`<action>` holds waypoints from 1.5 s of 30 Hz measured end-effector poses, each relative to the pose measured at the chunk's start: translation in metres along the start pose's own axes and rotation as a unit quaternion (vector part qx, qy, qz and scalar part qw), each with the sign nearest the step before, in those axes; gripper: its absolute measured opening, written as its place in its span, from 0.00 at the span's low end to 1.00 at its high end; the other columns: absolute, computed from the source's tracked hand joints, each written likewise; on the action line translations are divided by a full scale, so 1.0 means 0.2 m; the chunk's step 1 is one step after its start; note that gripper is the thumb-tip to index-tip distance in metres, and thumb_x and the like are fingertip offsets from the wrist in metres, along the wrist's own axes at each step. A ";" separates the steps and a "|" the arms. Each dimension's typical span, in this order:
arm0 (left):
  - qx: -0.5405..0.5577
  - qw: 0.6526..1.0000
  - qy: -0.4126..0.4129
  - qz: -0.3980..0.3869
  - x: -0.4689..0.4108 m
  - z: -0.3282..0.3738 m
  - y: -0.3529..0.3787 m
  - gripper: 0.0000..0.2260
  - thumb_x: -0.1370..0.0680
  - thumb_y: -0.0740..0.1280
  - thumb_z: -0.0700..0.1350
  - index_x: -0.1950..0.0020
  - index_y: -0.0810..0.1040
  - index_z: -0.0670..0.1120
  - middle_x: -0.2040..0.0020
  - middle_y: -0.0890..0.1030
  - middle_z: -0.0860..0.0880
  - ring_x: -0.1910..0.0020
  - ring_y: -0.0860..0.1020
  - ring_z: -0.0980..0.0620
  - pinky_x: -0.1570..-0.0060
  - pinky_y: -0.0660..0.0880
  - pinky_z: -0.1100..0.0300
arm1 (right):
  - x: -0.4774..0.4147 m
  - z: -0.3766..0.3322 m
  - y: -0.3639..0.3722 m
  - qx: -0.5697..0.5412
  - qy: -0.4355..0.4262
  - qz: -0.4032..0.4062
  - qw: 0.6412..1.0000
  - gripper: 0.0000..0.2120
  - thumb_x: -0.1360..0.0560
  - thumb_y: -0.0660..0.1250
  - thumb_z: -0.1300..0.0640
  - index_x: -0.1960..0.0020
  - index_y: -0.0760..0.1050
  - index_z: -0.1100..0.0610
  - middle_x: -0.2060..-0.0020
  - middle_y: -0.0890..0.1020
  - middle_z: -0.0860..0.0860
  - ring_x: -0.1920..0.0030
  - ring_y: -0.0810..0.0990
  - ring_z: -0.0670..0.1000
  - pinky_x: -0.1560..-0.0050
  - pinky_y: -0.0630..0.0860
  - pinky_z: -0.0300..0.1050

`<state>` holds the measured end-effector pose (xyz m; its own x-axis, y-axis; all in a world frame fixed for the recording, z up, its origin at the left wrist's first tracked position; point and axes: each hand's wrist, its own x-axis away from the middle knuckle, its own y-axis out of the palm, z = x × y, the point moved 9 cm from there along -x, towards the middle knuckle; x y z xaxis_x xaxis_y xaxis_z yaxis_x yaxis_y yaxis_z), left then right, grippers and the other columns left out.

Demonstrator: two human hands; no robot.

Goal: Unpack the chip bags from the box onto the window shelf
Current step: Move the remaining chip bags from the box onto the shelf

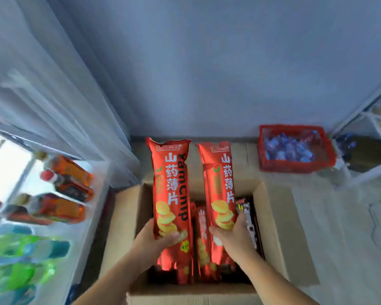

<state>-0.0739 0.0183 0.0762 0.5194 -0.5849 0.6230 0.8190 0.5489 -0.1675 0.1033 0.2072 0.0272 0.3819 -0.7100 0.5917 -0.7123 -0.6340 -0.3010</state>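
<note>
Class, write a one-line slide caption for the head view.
Left hand grips one red chip bag, right hand a second bag, over the box beside the window shelf.

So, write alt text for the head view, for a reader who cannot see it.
A person's left hand grips one red chip bag and the right hand a second chip bag, both upright, lower ends in an open cardboard box holding more. Drink bottles line the window shelf at left; a red basket sits beyond.

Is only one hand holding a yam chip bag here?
No: the left hand grips the left yam chip bag, the right hand the right yam chip bag.
</note>
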 end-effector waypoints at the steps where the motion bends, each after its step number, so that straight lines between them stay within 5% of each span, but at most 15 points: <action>1: -0.002 0.999 0.024 0.021 0.04 0.11 -0.06 0.23 0.31 0.81 0.45 0.40 0.77 0.45 0.48 0.87 0.47 0.46 0.85 0.46 0.51 0.82 0.58 | 0.02 -0.14 -0.02 0.001 -0.033 0.009 0.999 0.36 0.41 0.82 0.53 0.42 0.64 0.40 0.48 0.81 0.45 0.49 0.83 0.49 0.46 0.80 0.52; 5: -0.010 0.991 0.111 0.079 0.23 0.55 -0.30 0.32 0.36 0.84 0.52 0.37 0.77 0.44 0.45 0.87 0.45 0.44 0.85 0.46 0.40 0.80 0.46 | 0.13 -0.74 0.00 -0.006 -0.157 -0.007 0.988 0.37 0.40 0.83 0.53 0.40 0.63 0.43 0.44 0.81 0.49 0.47 0.82 0.50 0.44 0.79 0.52; 8: -0.007 0.977 0.163 0.140 0.44 0.80 -0.51 0.26 0.32 0.82 0.47 0.37 0.77 0.47 0.46 0.87 0.50 0.46 0.85 0.52 0.42 0.81 0.52 | 0.29 -1.16 0.06 -0.023 -0.250 -0.020 0.968 0.38 0.36 0.82 0.56 0.36 0.61 0.45 0.43 0.79 0.48 0.45 0.81 0.50 0.44 0.77 0.50; 11: 0.001 0.958 0.196 0.211 0.68 0.95 -0.70 0.30 0.34 0.82 0.53 0.35 0.76 0.52 0.45 0.86 0.55 0.47 0.85 0.57 0.43 0.80 0.56 | 0.48 -1.47 0.19 -0.032 -0.327 -0.060 0.943 0.38 0.33 0.81 0.55 0.35 0.59 0.44 0.42 0.77 0.45 0.44 0.80 0.47 0.51 0.76 0.42; 14: 0.008 0.940 0.218 0.264 0.93 1.02 -0.83 0.28 0.33 0.82 0.54 0.36 0.76 0.57 0.46 0.86 0.61 0.48 0.84 0.63 0.46 0.80 0.59 | 0.68 -1.67 0.35 -0.027 -0.386 -0.096 0.917 0.39 0.33 0.80 0.49 0.34 0.56 0.39 0.40 0.75 0.44 0.41 0.79 0.46 0.44 0.80 0.48; 17: 0.012 0.915 0.247 0.320 1.18 1.05 -0.95 0.26 0.35 0.81 0.57 0.40 0.75 0.60 0.51 0.85 0.66 0.53 0.83 0.68 0.59 0.78 0.71 | 0.87 -1.82 0.49 -0.017 -0.437 -0.125 0.890 0.39 0.33 0.79 0.43 0.33 0.56 0.38 0.38 0.74 0.44 0.40 0.79 0.47 0.42 0.82 0.53; 19: 0.025 0.901 0.256 0.348 1.33 1.03 -1.02 0.31 0.37 0.82 0.61 0.38 0.76 0.58 0.48 0.85 0.62 0.51 0.84 0.63 0.53 0.80 0.64 | 1.01 -1.87 0.58 -0.012 -0.458 -0.147 0.877 0.39 0.32 0.79 0.44 0.33 0.55 0.39 0.38 0.73 0.43 0.40 0.79 0.46 0.43 0.82 0.51; 22: 0.039 0.888 0.261 0.376 1.52 0.97 -1.11 0.34 0.40 0.82 0.62 0.37 0.77 0.56 0.46 0.86 0.59 0.48 0.84 0.59 0.46 0.80 0.56 | 1.20 -1.89 0.69 -0.017 -0.485 -0.176 0.857 0.38 0.32 0.79 0.46 0.35 0.55 0.38 0.39 0.72 0.43 0.42 0.78 0.45 0.47 0.81 0.43; 27: 0.057 0.870 0.262 0.414 1.82 0.83 -1.20 0.33 0.42 0.82 0.62 0.40 0.77 0.57 0.48 0.86 0.60 0.52 0.83 0.65 0.53 0.78 0.65 | 1.52 -1.85 0.87 -0.019 -0.499 -0.226 0.836 0.38 0.33 0.80 0.46 0.35 0.56 0.39 0.42 0.75 0.41 0.45 0.80 0.43 0.50 0.81 0.42; 32: 0.098 0.866 0.264 0.413 2.16 0.54 -1.29 0.41 0.43 0.83 0.64 0.35 0.76 0.53 0.45 0.86 0.55 0.45 0.84 0.55 0.41 0.80 0.51 | 1.91 -1.69 1.09 -0.011 -0.514 -0.268 0.815 0.39 0.34 0.81 0.48 0.35 0.57 0.39 0.43 0.75 0.39 0.46 0.80 0.41 0.51 0.78 0.36; 35: 0.105 0.849 0.259 0.448 2.46 0.32 -1.33 0.35 0.41 0.84 0.60 0.38 0.76 0.54 0.50 0.86 0.61 0.51 0.84 0.61 0.52 0.80 0.66 | 2.18 -1.53 1.24 -0.003 -0.519 -0.285 0.806 0.41 0.37 0.82 0.47 0.34 0.59 0.41 0.44 0.76 0.39 0.46 0.80 0.43 0.47 0.79 0.42; 37: 0.093 0.835 0.253 0.480 2.68 0.15 -1.36 0.29 0.38 0.81 0.56 0.41 0.77 0.54 0.52 0.86 0.63 0.53 0.84 0.64 0.57 0.77 0.71 | 2.39 -1.40 1.32 -0.005 -0.515 -0.302 0.802 0.40 0.36 0.83 0.53 0.34 0.60 0.44 0.47 0.76 0.38 0.49 0.80 0.36 0.53 0.76 0.31; 42: 0.083 0.809 0.248 0.526 3.14 -0.23 -1.39 0.18 0.29 0.77 0.37 0.42 0.77 0.49 0.54 0.87 0.61 0.57 0.84 0.65 0.58 0.78 0.70 | 2.87 -1.12 1.50 -0.010 -0.515 -0.340 0.787 0.39 0.36 0.83 0.56 0.36 0.61 0.45 0.45 0.78 0.42 0.49 0.78 0.34 0.55 0.73 0.26; 45: 0.086 0.799 0.242 0.543 3.33 -0.40 -1.42 0.21 0.30 0.80 0.46 0.40 0.77 0.51 0.50 0.87 0.57 0.53 0.85 0.61 0.56 0.79 0.65 | 3.09 -1.01 1.58 -0.005 -0.513 -0.351 0.783 0.40 0.38 0.83 0.52 0.36 0.61 0.44 0.45 0.78 0.44 0.47 0.78 0.38 0.51 0.75 0.28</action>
<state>0.0592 -0.5750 0.4766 0.9689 0.1530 -0.1943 -0.2035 0.9397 -0.2749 -0.0050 -0.3699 0.4480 0.9505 -0.0631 -0.3043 -0.1169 -0.9798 -0.1620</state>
